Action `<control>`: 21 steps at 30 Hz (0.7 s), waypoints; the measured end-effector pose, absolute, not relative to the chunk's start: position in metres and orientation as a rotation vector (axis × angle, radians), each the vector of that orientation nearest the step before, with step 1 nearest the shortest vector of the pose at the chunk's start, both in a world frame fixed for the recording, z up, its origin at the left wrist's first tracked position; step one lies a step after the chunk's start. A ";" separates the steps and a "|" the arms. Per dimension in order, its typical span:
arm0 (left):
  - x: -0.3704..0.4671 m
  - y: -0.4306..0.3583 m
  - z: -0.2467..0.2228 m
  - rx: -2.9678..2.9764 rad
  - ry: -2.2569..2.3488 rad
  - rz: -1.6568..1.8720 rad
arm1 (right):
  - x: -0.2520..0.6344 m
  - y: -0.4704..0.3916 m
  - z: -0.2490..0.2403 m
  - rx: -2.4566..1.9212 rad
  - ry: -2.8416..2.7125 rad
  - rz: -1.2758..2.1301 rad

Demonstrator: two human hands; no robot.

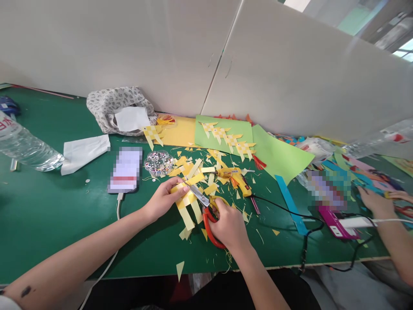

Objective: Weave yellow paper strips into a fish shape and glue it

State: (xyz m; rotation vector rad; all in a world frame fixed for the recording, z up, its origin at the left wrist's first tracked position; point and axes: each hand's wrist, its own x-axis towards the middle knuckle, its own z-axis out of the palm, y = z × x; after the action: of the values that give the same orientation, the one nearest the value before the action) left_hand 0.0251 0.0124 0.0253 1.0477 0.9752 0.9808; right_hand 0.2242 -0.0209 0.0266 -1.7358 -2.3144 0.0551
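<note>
My left hand (166, 198) pinches a woven piece of yellow and cream paper strips (186, 202), whose loose ends hang toward me. In my right hand (229, 224) is a pair of scissors (200, 196) with red and yellow handles; its blades point up and left to the woven paper by my left fingertips. Whether the blades are cutting the paper I cannot tell. Yellow paper scraps (185, 165) lie around both hands. Just beyond my right hand rests a yellow glue gun (237, 178). Finished-looking woven paper fish (226, 137) lie on a green sheet (243, 128) farther back.
A phone (125, 170) on a cable and a round case of small beads or eyes (159, 162) lie left of the scraps. At far left is a water bottle (29, 144). Rightward are a magenta power strip (337, 221), black cords and another person's hand (376, 202).
</note>
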 end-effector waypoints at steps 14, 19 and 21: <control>0.024 0.012 0.024 0.990 0.972 0.967 | 0.225 -0.021 0.031 -1.745 -2.312 0.057; 0.021 0.016 0.023 0.835 1.012 1.056 | 0.234 -0.018 0.034 -1.794 -2.141 0.201; 0.019 0.017 0.022 0.798 1.051 1.079 | 0.236 -0.017 0.034 -1.808 -1.958 0.359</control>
State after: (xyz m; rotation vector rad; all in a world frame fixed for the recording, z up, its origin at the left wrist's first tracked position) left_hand 0.0191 0.0172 0.0216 0.7981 1.0514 1.0791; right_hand 0.2358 -0.0167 0.0339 -1.8085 -1.9575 0.3586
